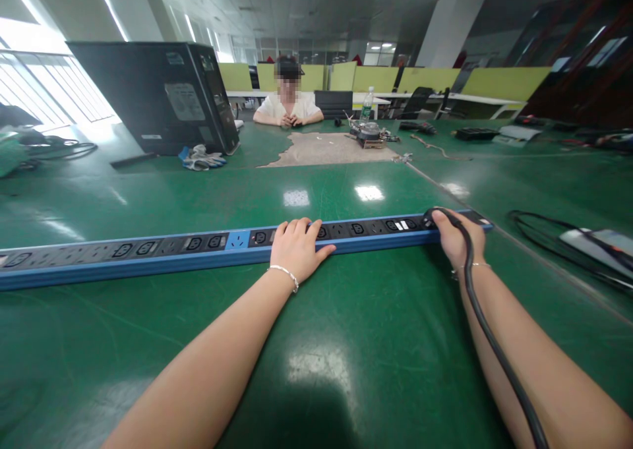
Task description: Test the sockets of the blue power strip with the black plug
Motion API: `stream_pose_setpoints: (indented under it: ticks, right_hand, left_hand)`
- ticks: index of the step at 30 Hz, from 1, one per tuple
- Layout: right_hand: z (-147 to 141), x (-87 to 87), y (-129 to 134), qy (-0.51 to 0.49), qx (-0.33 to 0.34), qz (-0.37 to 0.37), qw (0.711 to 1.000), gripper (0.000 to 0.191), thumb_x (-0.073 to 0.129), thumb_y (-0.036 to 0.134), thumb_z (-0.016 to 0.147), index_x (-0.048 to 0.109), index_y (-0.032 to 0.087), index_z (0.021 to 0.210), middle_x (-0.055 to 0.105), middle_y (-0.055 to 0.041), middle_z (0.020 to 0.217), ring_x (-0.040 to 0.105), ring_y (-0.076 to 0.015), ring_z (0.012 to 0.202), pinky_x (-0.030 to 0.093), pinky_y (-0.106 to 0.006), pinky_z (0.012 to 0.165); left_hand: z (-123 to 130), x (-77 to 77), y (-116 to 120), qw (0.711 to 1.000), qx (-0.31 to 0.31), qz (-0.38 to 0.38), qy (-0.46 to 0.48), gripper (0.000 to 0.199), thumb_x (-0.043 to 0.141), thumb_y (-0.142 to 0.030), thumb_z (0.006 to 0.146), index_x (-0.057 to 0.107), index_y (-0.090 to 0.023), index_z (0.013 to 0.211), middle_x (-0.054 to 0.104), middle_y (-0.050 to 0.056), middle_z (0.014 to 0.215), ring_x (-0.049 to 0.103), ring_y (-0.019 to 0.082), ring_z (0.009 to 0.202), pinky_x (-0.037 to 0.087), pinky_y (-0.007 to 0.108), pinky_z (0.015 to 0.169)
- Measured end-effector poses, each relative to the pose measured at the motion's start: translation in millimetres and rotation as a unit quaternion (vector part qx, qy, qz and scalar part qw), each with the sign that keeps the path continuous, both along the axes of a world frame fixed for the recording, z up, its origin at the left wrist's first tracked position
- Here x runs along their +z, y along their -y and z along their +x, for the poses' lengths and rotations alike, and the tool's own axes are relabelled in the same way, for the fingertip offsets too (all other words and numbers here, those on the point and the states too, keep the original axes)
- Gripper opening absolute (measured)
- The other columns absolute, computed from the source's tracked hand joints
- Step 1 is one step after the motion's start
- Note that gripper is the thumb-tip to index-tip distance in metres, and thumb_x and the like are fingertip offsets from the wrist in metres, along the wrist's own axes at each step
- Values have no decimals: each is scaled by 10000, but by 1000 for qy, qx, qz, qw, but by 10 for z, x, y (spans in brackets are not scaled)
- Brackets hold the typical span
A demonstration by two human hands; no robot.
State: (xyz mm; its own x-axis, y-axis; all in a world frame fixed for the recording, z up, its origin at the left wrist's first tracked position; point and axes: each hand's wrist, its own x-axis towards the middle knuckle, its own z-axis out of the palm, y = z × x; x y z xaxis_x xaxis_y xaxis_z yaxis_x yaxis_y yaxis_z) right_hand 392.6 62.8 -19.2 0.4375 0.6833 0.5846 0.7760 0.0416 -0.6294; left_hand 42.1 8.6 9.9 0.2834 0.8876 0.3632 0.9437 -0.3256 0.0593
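Observation:
A long blue and black power strip (237, 240) with a row of sockets lies across the green table from the left edge to the right of centre. My left hand (297, 248) rests over its middle, fingers across the top and thumb along the near side, gripping it. At the strip's right end, my right hand (459, 238) is closed round a black plug (431, 217), which sits at a socket there. Whether its pins are fully inserted is hidden. The plug's black cable (482, 317) runs down over my right forearm.
A black computer case (163, 99) stands at the back left, with gloves (202, 158) beside it. Across the table (148, 370) sits a person (288, 99), hands together. A bottle (366, 104) stands behind a metal device (368, 132). Black cables (539, 228) lie at the right.

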Motion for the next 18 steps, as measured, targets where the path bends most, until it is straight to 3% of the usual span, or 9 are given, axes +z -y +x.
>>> stream_pose_setpoints:
  ticks: [7,13,18]
  right_hand:
    - [-134,102,65,31,-6,-50,998,364,517,456,771,714,198,935,710,-90,929,610,-290,995,412,-485,942]
    - [-151,7,105,93,7,-53,994,360,482,409,811,685,213,1034,667,-95,1099,520,-277,1167,293,-495,1047]
    - [-156,-46,129,131,-3,-36,991,394,454,438,830,671,217,1073,648,-103,1137,490,-284,1198,298,-514,1036]
  left_hand:
    - [-5,-16,-7,1000,-6,14,1,583,387,-601,842,462,-224,1280,542,89,1244,467,263,1145,295,424,1009]
    - [5,3,3,1000,2,4,-7,576,390,-597,842,456,-236,1287,541,90,1254,463,262,1153,285,432,1018]
    - [6,-13,3,1000,4,13,-6,574,392,-600,841,461,-239,1283,547,84,1251,464,256,1153,292,423,1016]
